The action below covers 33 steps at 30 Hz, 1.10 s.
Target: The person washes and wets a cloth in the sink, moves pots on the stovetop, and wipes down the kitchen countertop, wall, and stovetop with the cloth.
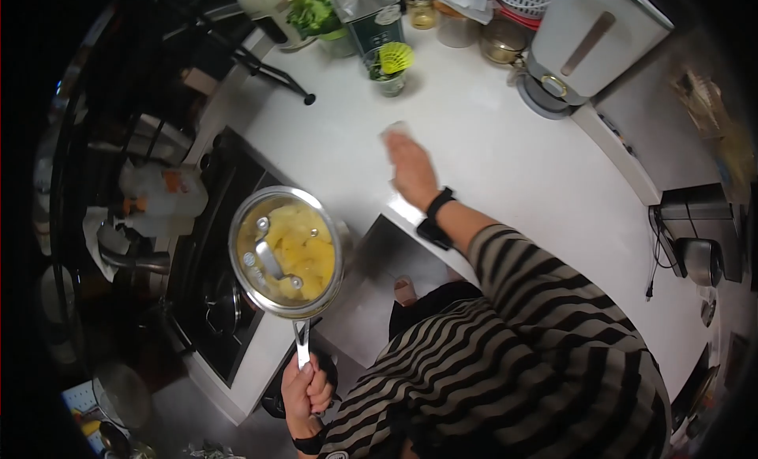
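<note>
My left hand (306, 389) is wrapped round the metal handle of a saucepan (303, 344), which is held up between the stove and the counter. A glass lid (268, 214) with a steel rim and metal handle covers the pan. Yellow pieces, perhaps potato, show through the glass. My right hand (412, 171), with a black band at the wrist, reaches over the white counter (489, 159). Motion blurs its fingers. A pale, cloth-like piece (395, 129) shows at the fingertips, though its exact kind is unclear.
To the left is a black stovetop (217, 301). Along the back stand a clear cup (388, 84) with a yellow-green strainer (396, 58), leafy greens (312, 13), jars, and a large grey-white container (588, 48). A black stand leg (308, 98) rests on the counter.
</note>
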Available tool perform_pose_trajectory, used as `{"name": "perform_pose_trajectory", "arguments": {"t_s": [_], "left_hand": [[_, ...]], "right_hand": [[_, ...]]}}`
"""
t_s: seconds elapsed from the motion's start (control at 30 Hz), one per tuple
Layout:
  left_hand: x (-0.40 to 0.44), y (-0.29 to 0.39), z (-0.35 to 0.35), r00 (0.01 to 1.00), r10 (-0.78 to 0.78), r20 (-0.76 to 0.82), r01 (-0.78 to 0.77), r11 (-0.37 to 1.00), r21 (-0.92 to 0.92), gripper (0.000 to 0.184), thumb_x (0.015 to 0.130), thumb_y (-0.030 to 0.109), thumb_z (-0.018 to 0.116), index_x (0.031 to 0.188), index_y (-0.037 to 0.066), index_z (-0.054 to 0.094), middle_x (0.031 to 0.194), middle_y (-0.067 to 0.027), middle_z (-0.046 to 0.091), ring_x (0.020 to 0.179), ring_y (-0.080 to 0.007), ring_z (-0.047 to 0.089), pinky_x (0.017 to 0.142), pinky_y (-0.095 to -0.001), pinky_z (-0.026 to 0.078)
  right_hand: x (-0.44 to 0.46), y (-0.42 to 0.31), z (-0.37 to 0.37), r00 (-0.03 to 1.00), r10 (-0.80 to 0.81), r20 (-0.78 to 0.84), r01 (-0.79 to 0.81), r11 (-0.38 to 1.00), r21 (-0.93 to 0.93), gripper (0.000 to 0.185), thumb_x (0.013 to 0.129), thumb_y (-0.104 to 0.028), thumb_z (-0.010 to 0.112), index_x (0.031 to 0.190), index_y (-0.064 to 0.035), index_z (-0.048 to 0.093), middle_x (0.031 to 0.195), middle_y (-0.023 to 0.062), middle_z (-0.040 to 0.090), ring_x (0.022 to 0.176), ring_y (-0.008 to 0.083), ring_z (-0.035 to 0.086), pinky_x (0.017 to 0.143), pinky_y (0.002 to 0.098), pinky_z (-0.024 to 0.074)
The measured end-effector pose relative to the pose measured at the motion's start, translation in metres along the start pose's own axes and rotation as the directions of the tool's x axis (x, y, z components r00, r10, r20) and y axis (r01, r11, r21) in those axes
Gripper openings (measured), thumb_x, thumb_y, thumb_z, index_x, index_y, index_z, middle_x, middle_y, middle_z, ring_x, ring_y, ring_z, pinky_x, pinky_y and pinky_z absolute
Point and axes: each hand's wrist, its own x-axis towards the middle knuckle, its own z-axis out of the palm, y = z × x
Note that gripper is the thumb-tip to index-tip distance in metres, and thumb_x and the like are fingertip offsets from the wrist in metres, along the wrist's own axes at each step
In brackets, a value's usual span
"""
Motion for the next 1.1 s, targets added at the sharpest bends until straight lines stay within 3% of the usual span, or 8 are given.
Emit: {"name": "perform_pose_trajectory", "arguments": {"t_s": [0.27, 0.37, 0.5, 0.53, 0.67, 0.8, 0.97, 1.1], "left_hand": [[-0.053, 0.005, -0.057, 0.978, 0.205, -0.028, -0.206, 0.974, -0.089, 0.013, 0.098, 0.017, 0.038, 0.093, 0.005, 0.039, 0.049, 0.0028, 0.021, 0.033, -0.0038, 0.015, 0.027, -0.0209, 0.011], [-0.063, 0.013, -0.07, 0.969, 0.23, -0.086, -0.227, 0.973, 0.046, 0.013, 0.099, 0.017, 0.036, 0.094, 0.005, 0.039, 0.049, 0.0036, 0.02, 0.033, -0.0034, 0.015, 0.027, -0.0207, 0.011], [-0.071, 0.026, -0.109, 0.999, 0.044, 0.019, -0.042, 0.993, -0.111, 0.027, 0.091, 0.023, 0.056, 0.107, 0.004, 0.048, 0.066, -0.008, 0.048, 0.048, -0.0167, 0.049, 0.037, -0.0257, 0.041], [-0.065, 0.026, -0.072, 0.956, 0.154, -0.251, -0.117, 0.981, 0.157, 0.012, 0.098, 0.012, 0.037, 0.089, 0.011, 0.044, 0.054, 0.0035, 0.014, 0.038, -0.0051, 0.008, 0.03, -0.0198, 0.004], [-0.036, 0.033, -0.094, 0.993, 0.116, 0.036, -0.119, 0.99, 0.081, 0.014, 0.099, 0.017, 0.036, 0.097, 0.005, 0.043, 0.052, 0.0026, 0.023, 0.034, -0.0058, 0.019, 0.026, -0.0204, 0.016], [-0.005, 0.03, -0.09, 0.955, 0.088, 0.283, -0.093, 0.996, 0.007, 0.024, 0.101, 0.019, 0.028, 0.106, 0.002, 0.044, 0.051, 0.0033, 0.02, 0.033, -0.0052, 0.016, 0.025, -0.0204, 0.016], [0.022, 0.018, -0.059, 0.96, 0.041, 0.275, 0.032, 0.967, -0.255, 0.024, 0.1, 0.018, 0.026, 0.107, 0.002, 0.042, 0.052, 0.0029, 0.022, 0.034, -0.005, 0.018, 0.026, -0.0196, 0.018], [0.024, 0.016, -0.028, 0.975, 0.042, 0.218, 0.023, 0.958, -0.285, 0.015, 0.1, 0.014, 0.028, 0.098, 0.002, 0.038, 0.051, 0.0035, 0.021, 0.033, -0.0033, 0.017, 0.025, -0.0191, 0.015]], "right_hand": [[0.015, -0.151, 0.149, 0.985, -0.172, 0.028, 0.155, 0.936, 0.317, 0.026, 0.074, -0.005, 0.05, 0.095, 0.0034, 0.063, 0.108, 0.0165, 0.061, 0.106, 0.0315, 0.055, 0.094, 0.0386, 0.0428], [0.0, -0.198, 0.183, 0.826, -0.127, 0.549, -0.134, 0.902, 0.411, 0.023, 0.072, -0.003, 0.05, 0.087, -0.0026, 0.067, 0.097, 0.0131, 0.065, 0.098, 0.0298, 0.058, 0.089, 0.0377, 0.0456], [-0.023, -0.199, 0.14, 0.925, 0.182, 0.332, -0.373, 0.598, 0.71, 0.032, 0.073, 0.005, 0.042, 0.09, -0.004, 0.067, 0.096, 0.0122, 0.066, 0.093, 0.0261, 0.061, 0.084, 0.0358, 0.0469], [-0.026, -0.19, 0.11, 0.857, 0.355, 0.375, -0.509, 0.458, 0.729, 0.034, 0.074, 0.006, 0.039, 0.091, -0.0036, 0.067, 0.094, 0.0114, 0.066, 0.09, 0.0233, 0.062, 0.082, 0.0341, 0.0482], [-0.048, -0.085, -0.115, 0.651, 0.51, 0.563, -0.546, -0.2, 0.813, 0.032, 0.097, -0.02, 0.036, 0.119, -0.0049, 0.054, 0.092, 0.0146, 0.065, 0.061, 0.0165, 0.061, 0.043, 0.0267, 0.0476], [-0.127, 0.064, -0.267, 0.61, 0.736, -0.295, -0.472, 0.636, 0.61, 0.035, 0.096, -0.011, 0.031, 0.119, -0.0057, 0.057, 0.097, 0.0107, 0.066, 0.078, 0.014, 0.065, 0.061, 0.0232, 0.0529], [-0.221, 0.194, -0.393, 0.258, 0.765, -0.59, -0.883, 0.434, 0.177, 0.043, 0.076, 0.001, 0.048, 0.118, 0.0033, 0.055, 0.092, 0.0136, 0.064, 0.076, 0.021, 0.062, 0.072, 0.0312, 0.049], [-0.265, 0.238, -0.371, 0.563, 0.537, -0.628, -0.819, 0.465, -0.336, 0.047, 0.073, 0.003, 0.048, 0.119, 0.0044, 0.052, 0.123, 0.0236, 0.052, 0.118, 0.0357, 0.047, 0.103, 0.0374, 0.0351]]}}
